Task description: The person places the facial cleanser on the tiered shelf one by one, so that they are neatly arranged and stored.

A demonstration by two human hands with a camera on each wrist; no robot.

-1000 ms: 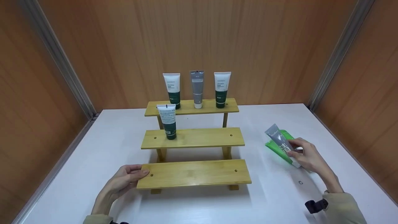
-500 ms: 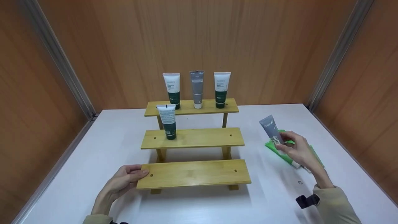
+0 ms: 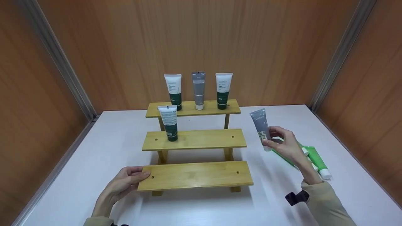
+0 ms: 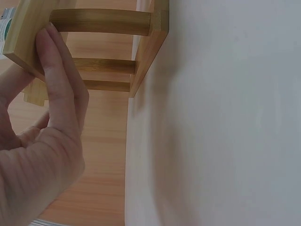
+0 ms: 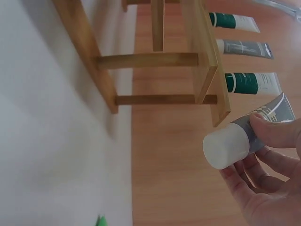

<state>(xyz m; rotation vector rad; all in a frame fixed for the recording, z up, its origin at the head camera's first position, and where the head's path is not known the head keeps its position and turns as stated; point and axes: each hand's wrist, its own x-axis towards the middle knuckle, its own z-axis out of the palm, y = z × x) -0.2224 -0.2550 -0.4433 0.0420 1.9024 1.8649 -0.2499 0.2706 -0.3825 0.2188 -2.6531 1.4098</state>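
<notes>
My left hand (image 3: 127,180) grips the left end of the lowest step of a three-step wooden display rack (image 3: 194,176), thumb on top. In the left wrist view its fingers (image 4: 59,80) reach under the board. To the right of the rack, my right hand (image 3: 285,144) pinches a grey squeeze tube (image 3: 261,124) above the table, its white cap (image 5: 226,146) pointing down. On the top step stand two white-and-green tubes (image 3: 222,91) with a grey tube (image 3: 198,91) between them. Another white-and-green tube (image 3: 170,123) stands at the left of the middle step.
Several green tubes, one with a white cap (image 3: 317,160), lie on the white table (image 3: 201,210) behind my right forearm. Wood-grain panels (image 3: 201,37) with metal corner posts enclose the table at the back and sides.
My right hand has lifted the grey tube off the pile of green tubes and carried it left towards the rack, turning it more upright. My left hand has stayed on the lowest step.
</notes>
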